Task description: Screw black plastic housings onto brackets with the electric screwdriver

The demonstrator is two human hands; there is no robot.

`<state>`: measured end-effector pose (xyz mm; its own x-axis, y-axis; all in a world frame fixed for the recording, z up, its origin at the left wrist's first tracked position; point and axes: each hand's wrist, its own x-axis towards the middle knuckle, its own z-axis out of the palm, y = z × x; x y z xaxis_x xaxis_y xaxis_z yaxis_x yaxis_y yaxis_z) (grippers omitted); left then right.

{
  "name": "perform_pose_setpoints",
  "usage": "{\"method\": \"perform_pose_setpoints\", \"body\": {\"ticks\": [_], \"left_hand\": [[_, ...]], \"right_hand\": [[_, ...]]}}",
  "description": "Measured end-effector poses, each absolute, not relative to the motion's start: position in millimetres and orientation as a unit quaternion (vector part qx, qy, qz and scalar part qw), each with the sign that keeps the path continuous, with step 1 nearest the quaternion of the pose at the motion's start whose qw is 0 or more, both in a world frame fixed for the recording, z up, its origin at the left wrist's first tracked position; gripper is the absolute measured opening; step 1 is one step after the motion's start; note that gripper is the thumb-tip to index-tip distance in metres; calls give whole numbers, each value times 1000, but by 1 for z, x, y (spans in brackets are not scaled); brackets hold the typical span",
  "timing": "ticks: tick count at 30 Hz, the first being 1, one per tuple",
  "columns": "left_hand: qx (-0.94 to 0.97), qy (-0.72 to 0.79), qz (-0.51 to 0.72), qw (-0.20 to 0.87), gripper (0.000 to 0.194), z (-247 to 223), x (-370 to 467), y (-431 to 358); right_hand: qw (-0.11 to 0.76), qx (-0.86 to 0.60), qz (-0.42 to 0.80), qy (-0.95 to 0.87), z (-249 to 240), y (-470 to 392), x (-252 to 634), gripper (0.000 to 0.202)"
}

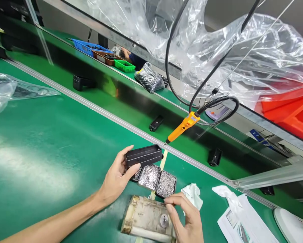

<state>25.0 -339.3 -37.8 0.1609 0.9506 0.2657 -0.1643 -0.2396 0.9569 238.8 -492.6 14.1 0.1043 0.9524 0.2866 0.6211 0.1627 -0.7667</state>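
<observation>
At centre, the left hand [119,170] is gripping the black casing [144,157] by its left end, long axis running nearly level. Lower right, the right hand [186,216] is curling; its grip I cannot tell.

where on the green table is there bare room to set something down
The widest bare patch of green table lies between the left forearm, the metal rail and the clear plastic at far left. It is crowded around the right hand: small metal parts, worn block and white cloth sit close.
</observation>
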Motion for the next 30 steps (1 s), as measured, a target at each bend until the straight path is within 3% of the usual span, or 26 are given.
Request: {"method": "perform_pose_setpoints", "body": {"ticks": [6,9,13,17,23,30], "left_hand": [[515,336,555,560,65,-31,28,-342],[585,367,531,490,69,-41,26,-348],[723,318,508,344,81,-48,23,-358],[788,221,505,277,86,-34,23,-367],[800,205,498,264,73,-23,21,-368],[782,271,507,243,49,-32,15,-351]], "right_hand": [[437,-626,373,-527,16,-451,187,59],[485,-559,478,-473,23,-430,163,68],[533,-526,484,-452,36,-412,145,78],[539,-563,445,-441,42,-412,149,66],[580,-514,487,-402,39,-429,184,45],[658,-434,542,-290,38,-465,232,48]]}}
